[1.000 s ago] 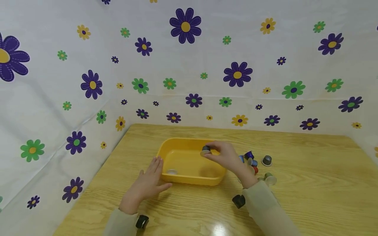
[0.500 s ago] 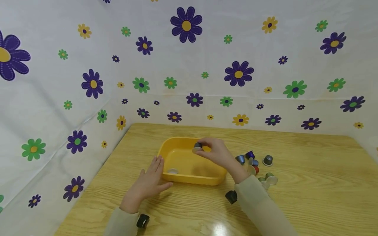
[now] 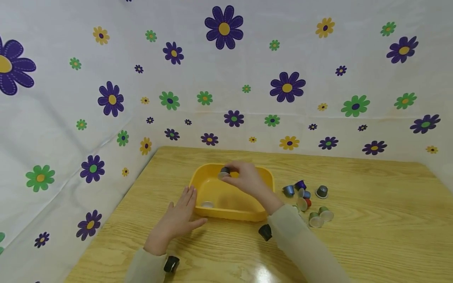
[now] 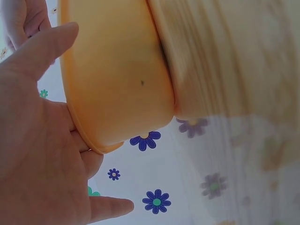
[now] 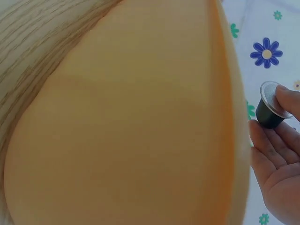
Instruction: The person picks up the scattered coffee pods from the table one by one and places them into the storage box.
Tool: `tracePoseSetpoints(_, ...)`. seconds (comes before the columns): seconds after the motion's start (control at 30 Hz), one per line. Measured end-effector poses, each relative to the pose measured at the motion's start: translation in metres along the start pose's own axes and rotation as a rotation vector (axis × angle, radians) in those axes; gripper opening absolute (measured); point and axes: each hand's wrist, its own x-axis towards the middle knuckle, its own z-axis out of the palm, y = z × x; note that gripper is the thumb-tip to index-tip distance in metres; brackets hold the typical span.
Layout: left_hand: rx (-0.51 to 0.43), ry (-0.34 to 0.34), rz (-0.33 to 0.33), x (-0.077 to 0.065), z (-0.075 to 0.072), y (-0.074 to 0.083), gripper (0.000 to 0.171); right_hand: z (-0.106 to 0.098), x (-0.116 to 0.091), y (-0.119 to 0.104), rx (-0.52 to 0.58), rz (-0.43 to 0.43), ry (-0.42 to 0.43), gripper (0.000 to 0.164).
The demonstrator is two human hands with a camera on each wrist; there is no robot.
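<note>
My right hand pinches a dark coffee capsule between thumb and fingers, over the back left part of a yellow plastic tub. In the right wrist view the capsule shows its silver foil lid and dark green-black cup, with the thumb on the lid. On the tub's left rim rests my left hand, fingers fairly straight and thumb spread along the front. The left wrist view shows its fingers at the rim. One capsule lies inside the tub, pale lid up, near the front left corner.
Right of the tub lie several loose capsules: blue, purple, red, green, and a dark one standing on its lid. A wooden table carries everything. Flowered cloth hangs behind and left.
My right hand has carried the dark capsule leftward over the tub, from its right part to its back left. The left hand stays at the rim.
</note>
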Motion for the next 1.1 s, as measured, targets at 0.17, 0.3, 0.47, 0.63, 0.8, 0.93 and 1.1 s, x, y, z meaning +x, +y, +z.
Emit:
tracePoseSetpoints(0.17, 0.008, -0.008, -0.006, -0.001, -0.002, 0.000, 0.088, 0.010, 0.006, -0.003, -0.028, -0.017, -0.027, 0.034)
tracePoseSetpoints(0.3, 0.020, -0.013, -0.010, -0.001, -0.003, 0.000, 0.089, 0.015, 0.011, -0.002, -0.017, -0.042, -0.046, 0.034)
tracePoseSetpoints(0.47, 0.021, -0.016, -0.006, -0.001, -0.002, -0.001, 0.094, 0.021, 0.016, 0.001, 0.004, -0.050, -0.052, 0.035)
tracePoseSetpoints(0.63, 0.058, -0.008, 0.010, -0.001, -0.001, -0.001, 0.099, 0.027, 0.020, 0.003, 0.002, -0.028, -0.064, 0.035)
tracePoseSetpoints(0.8, 0.079, -0.003, 0.023, -0.001, -0.001, 0.000, 0.101, 0.032, 0.023, 0.005, 0.002, -0.008, -0.100, 0.035)
tracePoseSetpoints(0.93, 0.093, -0.008, 0.019, 0.000, -0.001, 0.000, 0.102, 0.034, 0.024, 0.007, 0.009, -0.002, -0.107, 0.034)
tracePoseSetpoints(1.1, 0.098, -0.004, 0.018, -0.001, -0.002, 0.000, 0.102, 0.037, 0.025, 0.008, 0.002, 0.006, -0.107, 0.035)
